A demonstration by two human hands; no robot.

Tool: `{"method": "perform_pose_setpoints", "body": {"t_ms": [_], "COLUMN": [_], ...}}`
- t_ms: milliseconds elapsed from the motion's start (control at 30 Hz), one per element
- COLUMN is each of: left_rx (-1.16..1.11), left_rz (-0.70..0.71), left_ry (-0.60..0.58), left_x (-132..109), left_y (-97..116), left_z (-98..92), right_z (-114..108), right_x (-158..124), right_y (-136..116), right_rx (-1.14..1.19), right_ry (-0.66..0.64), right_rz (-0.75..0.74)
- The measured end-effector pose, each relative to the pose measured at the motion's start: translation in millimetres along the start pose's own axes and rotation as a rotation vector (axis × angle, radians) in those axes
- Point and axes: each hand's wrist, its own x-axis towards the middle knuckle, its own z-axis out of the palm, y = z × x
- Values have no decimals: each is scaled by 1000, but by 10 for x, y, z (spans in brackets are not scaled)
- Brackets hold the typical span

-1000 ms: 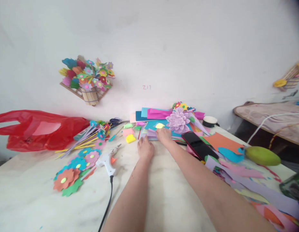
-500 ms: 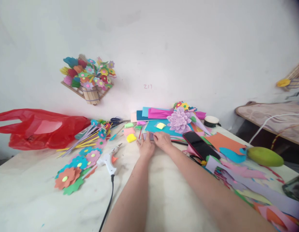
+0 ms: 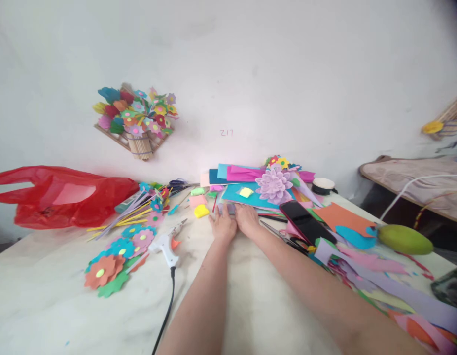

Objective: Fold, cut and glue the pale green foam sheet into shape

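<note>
My left hand [image 3: 224,225] lies at the near edge of the stacked craft sheets, its fingers stretched out and spread. A pale lilac sheet [image 3: 230,209] shows beside its fingertips. Close against it, my right hand [image 3: 247,219] has its fingers bent and pressed together at the same edge; what lies under them is hidden. Behind the hands is a blue sheet [image 3: 231,194] bearing a small yellow packet [image 3: 245,193] and a large lilac flower [image 3: 274,184]. Scissors [image 3: 282,233] lie to the right of my right wrist.
A white glue gun [image 3: 166,248] with a black cord lies left of my arms, near cut paper flowers [image 3: 104,272]. A red plastic bag [image 3: 65,197] stands at the far left. On the right are a phone [image 3: 305,222], a green mango-like fruit [image 3: 404,239] and coloured scraps [image 3: 394,281].
My right hand has shifted slightly, its fingers now lower against the sheets. The scissors beside its wrist show more. My left hand stays in about the same place.
</note>
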Motion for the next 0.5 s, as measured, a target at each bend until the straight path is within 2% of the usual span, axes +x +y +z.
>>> {"method": "perform_pose_setpoints", "body": {"t_ms": [167,500], "left_rx": [20,33], "left_rz": [-12,-25], "left_ry": [1,-1], "left_x": [-23,2], "left_y": [25,7], "left_z": [-14,12], "right_z": [0,-73], "right_x": [21,277], "right_y": [63,140], "right_rx": [-6,-111], "right_ry": [51,49], "right_rz": [-30,-50]}}
